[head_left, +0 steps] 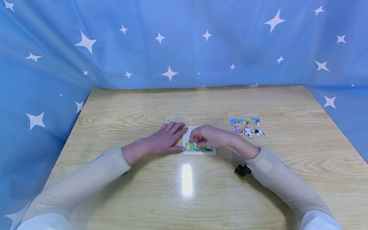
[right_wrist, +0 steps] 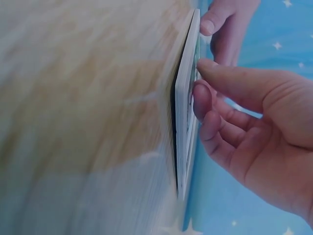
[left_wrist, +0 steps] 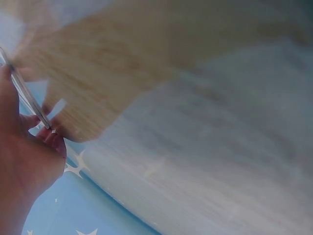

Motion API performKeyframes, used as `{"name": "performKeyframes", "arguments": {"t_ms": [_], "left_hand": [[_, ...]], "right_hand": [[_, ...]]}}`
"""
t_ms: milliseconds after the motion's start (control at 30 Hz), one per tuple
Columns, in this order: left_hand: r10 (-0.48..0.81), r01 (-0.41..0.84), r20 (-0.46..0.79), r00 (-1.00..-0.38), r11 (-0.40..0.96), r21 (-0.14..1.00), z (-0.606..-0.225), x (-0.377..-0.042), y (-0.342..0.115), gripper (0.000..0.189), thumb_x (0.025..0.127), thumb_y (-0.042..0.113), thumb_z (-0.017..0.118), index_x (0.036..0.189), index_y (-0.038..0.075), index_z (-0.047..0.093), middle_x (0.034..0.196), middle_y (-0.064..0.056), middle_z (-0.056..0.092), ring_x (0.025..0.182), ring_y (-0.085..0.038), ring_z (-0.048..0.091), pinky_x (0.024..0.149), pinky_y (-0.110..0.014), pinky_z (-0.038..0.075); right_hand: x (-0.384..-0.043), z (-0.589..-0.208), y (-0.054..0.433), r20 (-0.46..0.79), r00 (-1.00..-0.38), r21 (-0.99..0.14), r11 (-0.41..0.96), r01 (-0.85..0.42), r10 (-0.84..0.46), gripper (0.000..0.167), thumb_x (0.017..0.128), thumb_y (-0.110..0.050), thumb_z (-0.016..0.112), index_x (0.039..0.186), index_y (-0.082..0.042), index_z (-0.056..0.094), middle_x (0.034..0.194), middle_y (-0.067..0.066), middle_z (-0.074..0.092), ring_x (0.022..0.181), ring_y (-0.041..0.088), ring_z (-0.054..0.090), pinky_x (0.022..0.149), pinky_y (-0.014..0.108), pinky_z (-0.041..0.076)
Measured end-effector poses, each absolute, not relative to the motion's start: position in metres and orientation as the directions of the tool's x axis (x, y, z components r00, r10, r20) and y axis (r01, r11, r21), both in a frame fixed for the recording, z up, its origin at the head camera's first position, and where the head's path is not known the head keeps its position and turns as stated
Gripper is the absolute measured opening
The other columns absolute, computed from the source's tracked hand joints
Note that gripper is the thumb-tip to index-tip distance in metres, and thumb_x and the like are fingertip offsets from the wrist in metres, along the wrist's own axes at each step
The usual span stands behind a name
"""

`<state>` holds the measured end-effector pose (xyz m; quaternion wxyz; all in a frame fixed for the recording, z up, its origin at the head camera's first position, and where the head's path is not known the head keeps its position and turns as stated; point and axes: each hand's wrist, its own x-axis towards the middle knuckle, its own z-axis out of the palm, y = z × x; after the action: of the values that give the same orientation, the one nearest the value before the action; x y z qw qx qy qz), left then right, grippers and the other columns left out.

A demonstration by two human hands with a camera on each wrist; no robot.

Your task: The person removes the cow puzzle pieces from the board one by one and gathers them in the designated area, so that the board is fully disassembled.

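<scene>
A small white-framed jigsaw board (head_left: 199, 153) lies on the wooden table, its lower part filled with a green picture with a yellow duck and white legs. At its left side my left hand (head_left: 166, 139) spreads fairly straight fingers, the thumb by the lower left edge and fingertips by the upper left corner. Over the board's middle, my right hand (head_left: 211, 135) has bent fingers. In the right wrist view the right thumb and curled fingers (right_wrist: 211, 125) reach the board's face; I cannot tell whether they pinch a piece. The palm side hides part of the picture.
Several loose jigsaw pieces (head_left: 248, 132) lie in two rows on the table (head_left: 138, 204), to the right of the board. A blue curtain (head_left: 184, 41) with white stars hangs behind the table and along its sides. A black camera (head_left: 242, 170) sits under the right wrist.
</scene>
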<state>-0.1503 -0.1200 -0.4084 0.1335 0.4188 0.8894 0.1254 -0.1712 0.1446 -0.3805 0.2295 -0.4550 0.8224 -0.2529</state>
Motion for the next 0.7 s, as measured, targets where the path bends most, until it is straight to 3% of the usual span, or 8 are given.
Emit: {"name": "performKeyframes", "arguments": {"t_ms": [267, 700], "left_hand": [[0.784, 0.717, -0.124, -0.608, 0.609, 0.339, -0.4091, -0.1497, -0.1195, 0.082, 0.114, 0.048, 0.059, 0.173, -0.001, 0.029, 0.175, -0.024, 0.028, 0.16, -0.042, 0.026, 0.126, -0.064, 0.028], [0.784, 0.719, -0.126, -0.608, 0.611, 0.331, -0.4095, -0.1503, -0.1199, 0.083, 0.114, 0.049, 0.059, 0.173, 0.0, 0.028, 0.176, -0.023, 0.027, 0.161, -0.041, 0.026, 0.126, -0.063, 0.028]], "right_hand": [[-0.1699, -0.3804, 0.1422, -0.176, -0.472, -0.614, 0.471, -0.634, -0.864, 0.032, 0.1, 0.003, 0.078, 0.13, 0.008, 0.07, 0.095, 0.003, 0.068, 0.085, 0.008, 0.064, 0.082, 0.031, 0.057], [-0.1684, -0.3794, 0.1409, -0.177, -0.47, -0.609, 0.471, -0.638, -0.865, 0.031, 0.099, 0.002, 0.08, 0.128, 0.007, 0.07, 0.097, 0.004, 0.068, 0.086, 0.009, 0.065, 0.082, 0.03, 0.057]]}}
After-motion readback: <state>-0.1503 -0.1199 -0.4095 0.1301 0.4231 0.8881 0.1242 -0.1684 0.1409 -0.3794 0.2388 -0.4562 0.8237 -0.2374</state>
